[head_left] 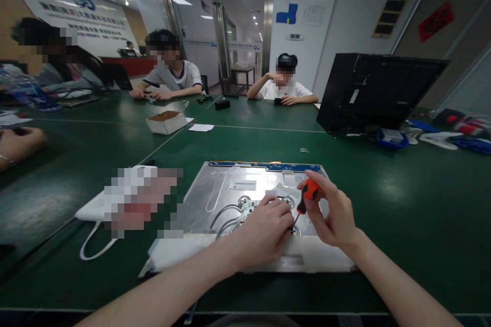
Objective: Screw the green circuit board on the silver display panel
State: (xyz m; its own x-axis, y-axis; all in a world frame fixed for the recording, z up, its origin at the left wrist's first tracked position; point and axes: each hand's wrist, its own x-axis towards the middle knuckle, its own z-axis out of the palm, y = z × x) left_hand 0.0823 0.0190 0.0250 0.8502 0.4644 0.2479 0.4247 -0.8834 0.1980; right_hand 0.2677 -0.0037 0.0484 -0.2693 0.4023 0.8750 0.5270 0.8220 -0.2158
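A silver metal monitor back panel [226,189] lies flat on the green table [402,199] in front of me, with a blue circuit strip [268,166] along its far edge. My right hand [332,214] is closed on an orange-handled screwdriver [307,194], its tip pointing down at the panel's middle. My left hand [264,230] rests on the panel with its fingers curled in a pinch at the screwdriver tip; what they hold is hidden. Grey wires [224,217] and a small green board [247,206] lie just left of my left hand.
A black monitor shell [368,94] stands at the back right, with blue and white items [433,138] beside it. A white box [166,122] sits mid-table. A white device with a cord [92,214] lies to my left. Three people sit along the far side; another person's hand [19,145] rests at the left edge.
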